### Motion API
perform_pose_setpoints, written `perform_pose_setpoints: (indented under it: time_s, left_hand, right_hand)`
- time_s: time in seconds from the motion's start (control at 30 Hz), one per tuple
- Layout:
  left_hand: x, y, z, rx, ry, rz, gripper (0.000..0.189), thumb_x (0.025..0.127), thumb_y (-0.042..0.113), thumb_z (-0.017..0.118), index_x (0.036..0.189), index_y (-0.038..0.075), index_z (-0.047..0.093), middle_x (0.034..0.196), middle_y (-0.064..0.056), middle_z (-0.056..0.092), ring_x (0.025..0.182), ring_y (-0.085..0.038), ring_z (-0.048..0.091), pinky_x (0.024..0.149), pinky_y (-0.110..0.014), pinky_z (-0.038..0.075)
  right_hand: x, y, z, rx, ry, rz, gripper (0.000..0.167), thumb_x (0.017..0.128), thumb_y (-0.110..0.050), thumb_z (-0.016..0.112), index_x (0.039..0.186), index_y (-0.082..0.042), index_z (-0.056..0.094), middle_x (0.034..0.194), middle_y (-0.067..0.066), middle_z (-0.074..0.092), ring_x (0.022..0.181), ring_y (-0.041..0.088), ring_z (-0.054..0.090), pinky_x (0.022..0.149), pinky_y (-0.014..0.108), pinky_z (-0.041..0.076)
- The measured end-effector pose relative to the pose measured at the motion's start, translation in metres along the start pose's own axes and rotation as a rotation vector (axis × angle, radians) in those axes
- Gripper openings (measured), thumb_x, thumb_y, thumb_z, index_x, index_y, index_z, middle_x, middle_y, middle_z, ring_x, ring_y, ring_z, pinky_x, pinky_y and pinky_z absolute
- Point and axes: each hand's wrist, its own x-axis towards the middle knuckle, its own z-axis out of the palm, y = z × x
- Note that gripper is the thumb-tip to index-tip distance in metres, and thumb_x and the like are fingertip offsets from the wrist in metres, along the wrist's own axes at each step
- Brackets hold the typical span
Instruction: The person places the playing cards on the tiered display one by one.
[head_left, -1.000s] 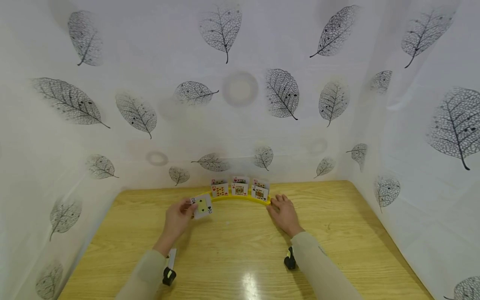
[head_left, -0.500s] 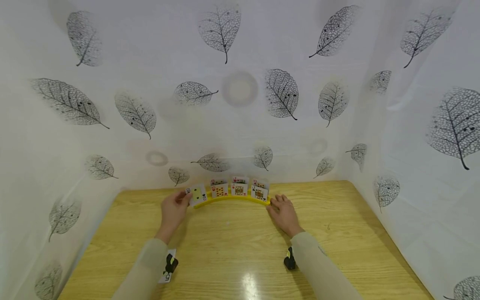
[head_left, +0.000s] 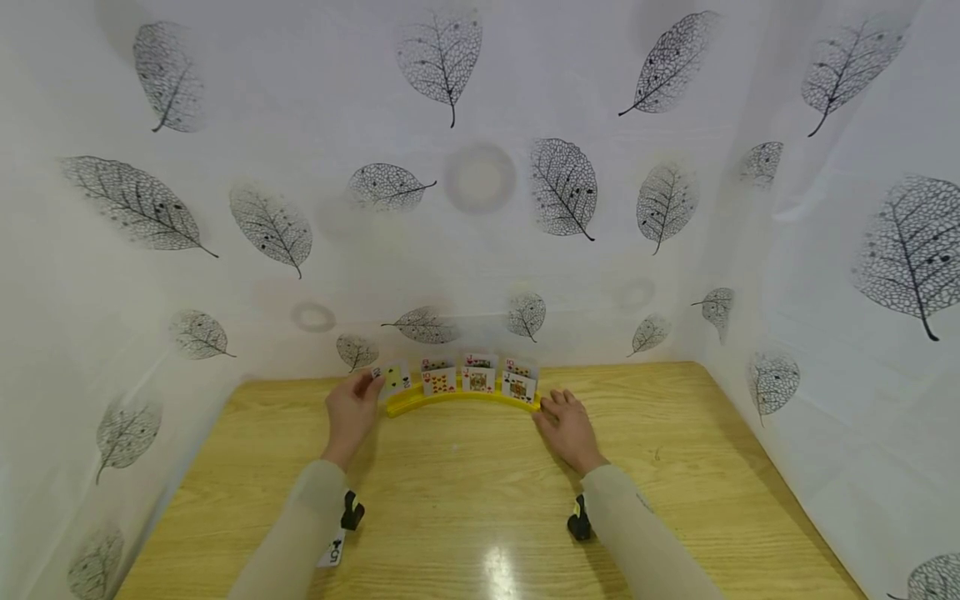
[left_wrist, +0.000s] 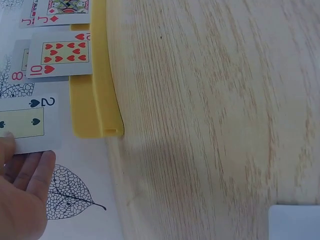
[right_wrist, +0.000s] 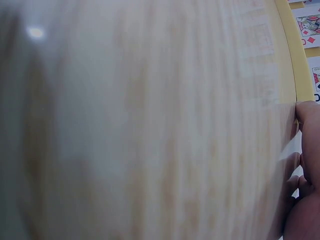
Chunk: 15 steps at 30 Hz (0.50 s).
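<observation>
My left hand (head_left: 350, 418) pinches a two of spades playing card (left_wrist: 30, 142) by its edge, thumb on the face and fingers behind. The card is raised over the left end of a curved yellow card holder (left_wrist: 86, 112). In the left wrist view the card is apart from the holder, and bare slot shows there. A ten of hearts (left_wrist: 65, 54) and jacks stand in the front row, with more cards behind. My right hand (head_left: 570, 429) grips the holder's right end, its thumb (right_wrist: 306, 112) at the front side; the fingers behind are partly hidden.
A five of clubs card (head_left: 333, 550) lies on the wooden table (head_left: 465, 483), partly covered by the left sleeve. Black wrist cameras (head_left: 579, 518) hang at both wrists. A white cloth (head_left: 480, 250) printed with leaves encloses the table's back and sides.
The left hand has carried the two of spades left and back, from in front of the holder to above its left end. The right hand stays at the holder's right end.
</observation>
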Motion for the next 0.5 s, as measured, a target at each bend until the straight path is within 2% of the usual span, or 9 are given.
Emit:
perform_pose_setpoints:
  time_s: [0.17, 0.5]
  left_hand:
    - [0.003, 0.001, 0.004, 0.002, 0.016, 0.006, 0.018, 0.098, 0.011, 0.075, 0.105, -0.006, 0.073, 0.100, -0.025, 0.077, 0.087, -0.035, 0.070, 0.072, -0.013, 0.049]
    - [0.006, -0.004, 0.014, 0.002, 0.015, 0.001, 0.015, 0.099, 0.009, 0.074, 0.102, -0.005, 0.073, 0.097, -0.023, 0.076, 0.084, -0.031, 0.068, 0.071, -0.015, 0.049]
  right_hand:
    - [0.000, 0.001, 0.000, 0.000, 0.001, -0.005, 0.052, 0.107, -0.030, 0.063, 0.144, 0.006, 0.059, 0.159, 0.030, 0.045, 0.154, 0.054, 0.030, 0.128, 0.069, 0.021]
    - [0.000, 0.000, 0.000, -0.012, 0.008, 0.004, 0.052, 0.107, -0.031, 0.063, 0.145, 0.004, 0.059, 0.160, 0.029, 0.046, 0.154, 0.053, 0.032, 0.128, 0.067, 0.023]
